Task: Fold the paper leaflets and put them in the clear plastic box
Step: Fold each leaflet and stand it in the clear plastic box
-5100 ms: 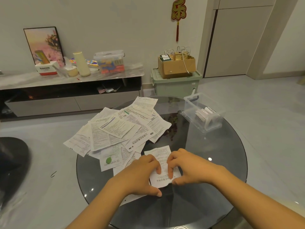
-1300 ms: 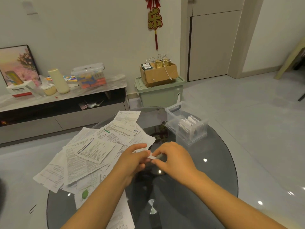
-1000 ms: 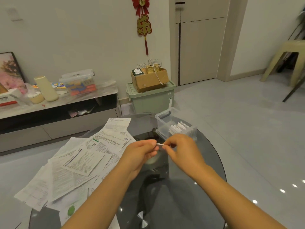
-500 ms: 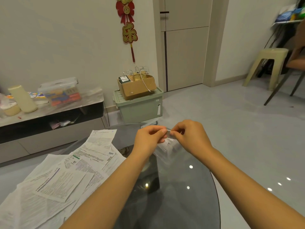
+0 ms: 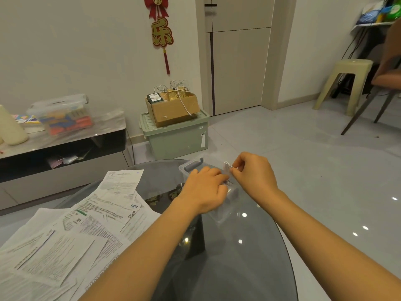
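My right hand [image 5: 254, 173] pinches a small folded leaflet [image 5: 227, 164] between thumb and fingertips, just above the clear plastic box [image 5: 191, 166]. The box stands at the far side of the round glass table [image 5: 249, 257]. My left hand [image 5: 205, 189] reaches palm down into the box and covers most of it. Its fingertips lie by the folded papers inside, so what they touch is hidden. A spread pile of unfolded leaflets [image 5: 86, 224] covers the table's left side.
Beyond the table stand a green storage bin [image 5: 178, 135] with a cardboard box [image 5: 173, 107] on it, and a low TV cabinet [image 5: 63, 148] at the left. A plastic stool [image 5: 345, 83] and a chair [image 5: 382, 88] stand at the right.
Five seconds ago both hands were creasing a leaflet flat on the table. Since then they carried it, folded small, forward to the box. My left hand has dropped into the box.
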{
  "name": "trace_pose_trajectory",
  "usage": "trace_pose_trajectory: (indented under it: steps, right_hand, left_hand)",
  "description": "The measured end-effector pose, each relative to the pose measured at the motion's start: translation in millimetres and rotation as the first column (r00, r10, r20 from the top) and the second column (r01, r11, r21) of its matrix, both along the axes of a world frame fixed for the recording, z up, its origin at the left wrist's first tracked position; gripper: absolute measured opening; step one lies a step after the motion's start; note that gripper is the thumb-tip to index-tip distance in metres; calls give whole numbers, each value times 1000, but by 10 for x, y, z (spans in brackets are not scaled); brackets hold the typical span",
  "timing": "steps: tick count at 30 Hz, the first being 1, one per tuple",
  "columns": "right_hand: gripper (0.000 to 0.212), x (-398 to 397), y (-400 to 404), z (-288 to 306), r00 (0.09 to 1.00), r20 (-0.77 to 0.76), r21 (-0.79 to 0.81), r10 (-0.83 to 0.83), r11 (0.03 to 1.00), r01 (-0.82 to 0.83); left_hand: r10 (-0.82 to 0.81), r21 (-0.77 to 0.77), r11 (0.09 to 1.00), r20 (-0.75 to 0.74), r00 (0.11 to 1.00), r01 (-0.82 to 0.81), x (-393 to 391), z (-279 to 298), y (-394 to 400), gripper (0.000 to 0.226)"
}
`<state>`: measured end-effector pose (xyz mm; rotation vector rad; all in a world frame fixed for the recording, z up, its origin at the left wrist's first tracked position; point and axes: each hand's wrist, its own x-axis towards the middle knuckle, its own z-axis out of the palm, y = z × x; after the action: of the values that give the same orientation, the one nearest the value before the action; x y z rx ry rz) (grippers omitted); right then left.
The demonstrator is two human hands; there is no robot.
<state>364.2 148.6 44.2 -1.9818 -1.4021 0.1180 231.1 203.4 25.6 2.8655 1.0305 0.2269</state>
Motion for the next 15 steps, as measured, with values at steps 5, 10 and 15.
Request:
trace_pose_trajectory:
  steps: [5,10,15]
  right_hand:
    - [7,12,57,-17,996,89,-72,-26,997,32]
    - [7,-12,121,-57,985,172,-115,-17,993,38]
    - [11,-52,147,28,924,382,-234,6,968,91]
  left_hand:
    - [11,-24,1000,-60,998,-13,53,39,25,69]
    - [23,-59,998,-102,994,-29,82,58,65,55]
    - [26,-28,999,-11,1000,-27,43,4,52,61]
